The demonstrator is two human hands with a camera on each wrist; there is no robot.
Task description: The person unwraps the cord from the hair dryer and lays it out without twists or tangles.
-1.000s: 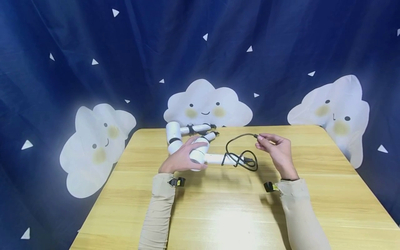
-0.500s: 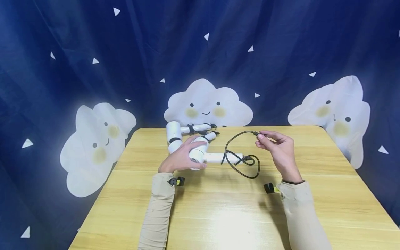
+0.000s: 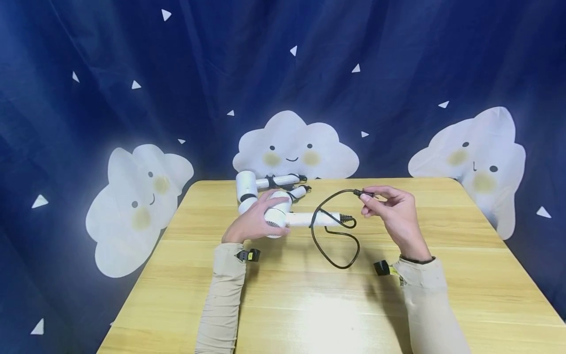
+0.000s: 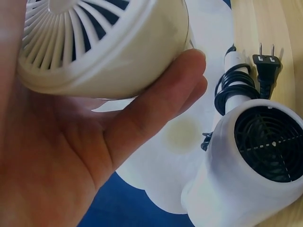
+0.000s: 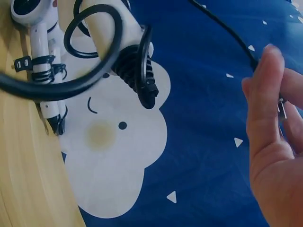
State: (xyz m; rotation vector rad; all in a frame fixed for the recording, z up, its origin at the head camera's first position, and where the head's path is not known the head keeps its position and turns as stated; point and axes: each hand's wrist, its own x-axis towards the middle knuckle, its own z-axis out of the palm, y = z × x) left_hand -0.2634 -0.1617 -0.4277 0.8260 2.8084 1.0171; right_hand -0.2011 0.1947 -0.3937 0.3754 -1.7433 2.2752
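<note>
While the dark blue curtain (image 3: 247, 69) with its smiling clouds (image 3: 294, 145) fills the background, the wooden tabletop (image 3: 283, 295) spreads out before it, and all the action is up near its far edge. Two other hair dryers (image 3: 246, 186) lie back there, partly hidden behind the left hand (image 3: 253, 223); wound cords (image 3: 271, 182) wrap their handles, probably to keep them compact.

Now the hair dryer in hand (image 3: 300, 219), the one in play: it appears to be up off the tabletop, its handle pointing across towards the person's right. The left hand grips it round the rounded body, thumb on the near side and fingers over the far side, a hold that looks chosen to steady the bulky end and leave the handle free.

Over on the other side, the right hand (image 3: 395, 210) sits beyond the handle's tip, well apart from it, thumb and fingers closed in a pinch. So the dryer rests in the left grasp, between the two hands, and only the loose cord (image 3: 342, 267) links it to the right. Black and slack, that cord leaves the handle's tip, dips in a wide loop and climbs to the pinch; holding it by the end seems to give it room to hang untangled.

Smallest of all, the plug (image 3: 360, 192) is in the right fingertips, metal prongs (image 5: 282, 109) peeking out.
</note>
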